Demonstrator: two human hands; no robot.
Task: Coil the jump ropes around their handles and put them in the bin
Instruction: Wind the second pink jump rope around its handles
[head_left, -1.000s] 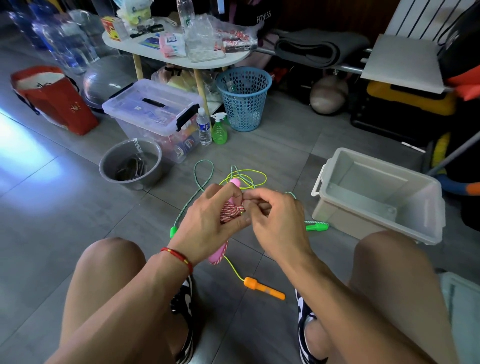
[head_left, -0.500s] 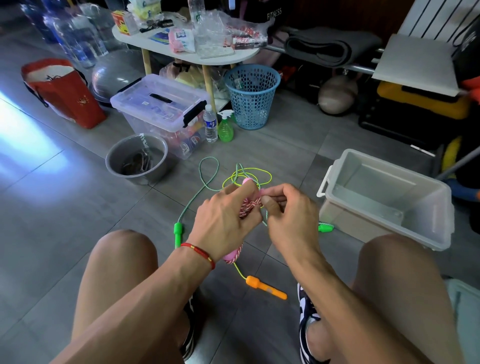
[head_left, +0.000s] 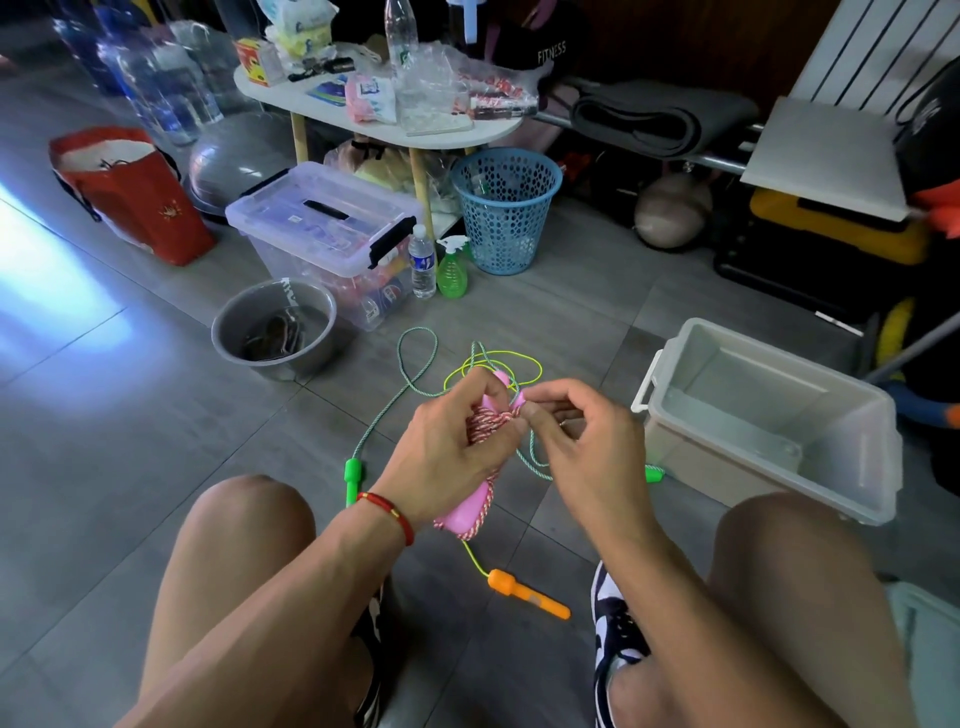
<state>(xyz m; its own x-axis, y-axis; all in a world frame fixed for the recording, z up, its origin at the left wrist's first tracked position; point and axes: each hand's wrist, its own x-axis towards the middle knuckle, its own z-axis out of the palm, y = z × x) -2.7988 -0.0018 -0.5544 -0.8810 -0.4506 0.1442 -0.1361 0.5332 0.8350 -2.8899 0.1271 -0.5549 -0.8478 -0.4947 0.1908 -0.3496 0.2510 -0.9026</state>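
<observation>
Sitting on the floor, the person has their left hand (head_left: 447, 457) wrapped around the pink handles (head_left: 465, 512) with the red-and-white rope (head_left: 485, 423) coiled round them, while the right hand (head_left: 576, 441) pinches the rope end right at the top of the bundle. The green rope (head_left: 415, 364) with its green handle (head_left: 352, 480) and the yellow rope (head_left: 498, 364) with its orange handle (head_left: 524, 592) are lying loose on the tiles between the knees. The open bin (head_left: 769, 467) sits off to the right with none of the ropes in it.
</observation>
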